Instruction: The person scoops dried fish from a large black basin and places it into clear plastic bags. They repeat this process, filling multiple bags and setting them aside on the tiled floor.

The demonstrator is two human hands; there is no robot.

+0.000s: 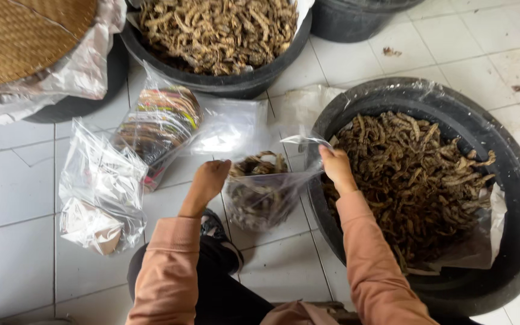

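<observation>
Holding a clear plastic bag open at centre frame, both hands grip its upper edge: the left hand is clenched on the left side of the mouth, the right hand pinches the right side. The bag is partly filled with dried brown strips and hangs just above the white tiled floor, touching the rim of the black tub at right. That tub is lined with plastic and holds a heap of the same dried strips. A second black tub of strips stands at upper centre. A bag of coloured printed labels lies left of centre, another clear bag beside it. A woven tray occupies the upper left.
</observation>
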